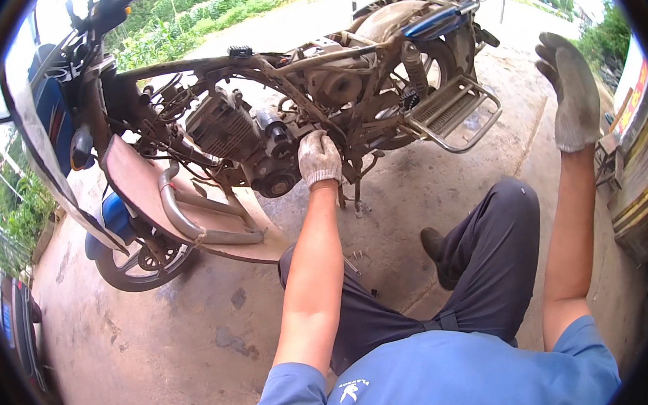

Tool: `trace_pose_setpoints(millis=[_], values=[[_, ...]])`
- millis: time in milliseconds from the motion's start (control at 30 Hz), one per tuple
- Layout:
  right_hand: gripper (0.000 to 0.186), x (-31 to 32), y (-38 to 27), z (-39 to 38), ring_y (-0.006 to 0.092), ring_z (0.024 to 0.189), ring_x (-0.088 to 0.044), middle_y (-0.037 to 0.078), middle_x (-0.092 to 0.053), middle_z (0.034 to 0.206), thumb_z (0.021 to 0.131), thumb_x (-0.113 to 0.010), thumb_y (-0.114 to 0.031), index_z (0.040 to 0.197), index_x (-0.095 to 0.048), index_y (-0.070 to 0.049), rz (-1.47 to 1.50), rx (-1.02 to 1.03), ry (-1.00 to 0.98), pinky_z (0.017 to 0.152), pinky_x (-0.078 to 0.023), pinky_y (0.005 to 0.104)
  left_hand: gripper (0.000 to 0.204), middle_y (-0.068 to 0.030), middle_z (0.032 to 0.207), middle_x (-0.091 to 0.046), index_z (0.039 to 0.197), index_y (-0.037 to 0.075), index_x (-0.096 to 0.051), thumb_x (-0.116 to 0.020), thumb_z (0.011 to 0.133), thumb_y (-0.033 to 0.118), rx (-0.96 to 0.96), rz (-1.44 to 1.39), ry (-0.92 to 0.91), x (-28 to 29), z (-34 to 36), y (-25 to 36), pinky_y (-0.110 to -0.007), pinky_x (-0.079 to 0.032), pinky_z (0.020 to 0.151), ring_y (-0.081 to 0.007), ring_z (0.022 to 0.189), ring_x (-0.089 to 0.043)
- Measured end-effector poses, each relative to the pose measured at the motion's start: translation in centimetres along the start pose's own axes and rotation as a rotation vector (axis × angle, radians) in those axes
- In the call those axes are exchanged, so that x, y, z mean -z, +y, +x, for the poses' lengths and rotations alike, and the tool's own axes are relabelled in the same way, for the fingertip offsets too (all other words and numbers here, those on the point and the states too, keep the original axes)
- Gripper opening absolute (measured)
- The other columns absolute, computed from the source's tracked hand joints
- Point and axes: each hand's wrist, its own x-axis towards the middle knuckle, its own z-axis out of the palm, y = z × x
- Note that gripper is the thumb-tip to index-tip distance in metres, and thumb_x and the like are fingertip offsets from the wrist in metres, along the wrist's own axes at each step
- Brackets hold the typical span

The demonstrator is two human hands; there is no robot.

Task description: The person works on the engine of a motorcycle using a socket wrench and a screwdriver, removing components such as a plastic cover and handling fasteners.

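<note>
A motorcycle stripped to its frame (pixel 287 78) stands before me, its dusty finned engine (pixel 219 127) exposed. My left hand (pixel 320 160), in a dirty white knit glove, reaches to the rear side of the engine. Its fingers are bent against the metal; what they grip, if anything, is hidden. Just left of it are a black cylindrical part (pixel 279 131) and a round engine cover (pixel 277 184). My right hand (pixel 575 90), in a grey-soiled glove, is raised at the right, away from the motorcycle. Its fingers extend upward, slightly bent, with nothing visible in them.
A curved metal guard bar (pixel 184 218) and a pale leg shield (pixel 133 177) stick out at the front left. On the right, a metal side rack (pixel 456 113) juts toward me. Small metal pieces (pixel 357 256) lie on the concrete floor (pixel 177 345) near my knees.
</note>
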Motion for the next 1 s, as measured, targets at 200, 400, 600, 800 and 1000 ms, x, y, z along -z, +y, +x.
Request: trace_pose_setpoints(millis=[200,400,600,800,1000], values=[[0.034,-4.5,4.0,-0.5,0.0167,0.11,-0.065,0.007,-0.07,0.116,0.105,-0.063,-0.021,0.133,-0.064,-0.002,0.01,-0.001,-0.381,0.096,-0.054,0.0312,0.012,-0.0179,0.094,-0.071,0.094,0.002,-0.071,-0.065,0.091,0.012,-0.118,-0.111,-0.037,-3.1,0.1,4.4,-0.047,-0.053,0.086,-0.0383,0.091,-0.067],[0.017,-1.7,17.9,-9.4,0.0194,0.084,-0.063,0.006,-0.067,0.089,0.101,-0.063,-0.02,0.102,-0.07,-0.005,0.051,-0.282,-0.761,0.077,-0.052,0.0342,0.007,-0.013,0.084,-0.067,0.085,0.004,-0.067,-0.073,0.086,0.007,-0.421,-0.251,-0.247,-7.2,-1.8,11.5,-0.043,-0.051,0.073,-0.0326,0.078,-0.065],[0.027,-2.3,21.5,-13.6,0.0376,0.077,-0.07,0.015,-0.072,0.082,0.092,-0.064,-0.034,0.087,-0.07,-0.008,-0.296,-0.212,-1.446,0.074,-0.057,0.0499,0.026,-0.0051,0.071,-0.056,0.071,0.011,-0.059,-0.084,0.072,0.017,-0.494,-0.314,-0.832,-9.6,-6.0,13.5,-0.041,-0.043,0.062,-0.0258,0.064,-0.056],[0.038,2.6,28.8,-9.4,0.04,0.101,-0.07,0.019,-0.074,0.107,0.097,-0.052,-0.033,0.106,-0.075,-0.006,-0.321,-0.633,-1.745,0.091,-0.055,0.0484,0.031,-0.0065,0.066,-0.05,0.067,0.013,-0.057,-0.082,0.078,0.027,-0.526,-0.267,-1.168,-17.4,-6.2,12.3,-0.042,-0.042,0.06,-0.028,0.062,-0.053],[0.034,9.4,30.4,-9.2,0.0386,0.099,-0.072,0.018,-0.076,0.106,0.086,-0.061,-0.026,0.109,-0.078,-0.007,-0.115,-1.131,-1.674,0.083,-0.056,0.0485,0.02,-0.012,0.066,-0.059,0.074,0.003,-0.061,-0.062,0.093,0.008,0.016,-0.263,-1.276,-19.3,-11.8,21.9,-0.041,-0.05,0.061,-0.0331,0.062,-0.059]])
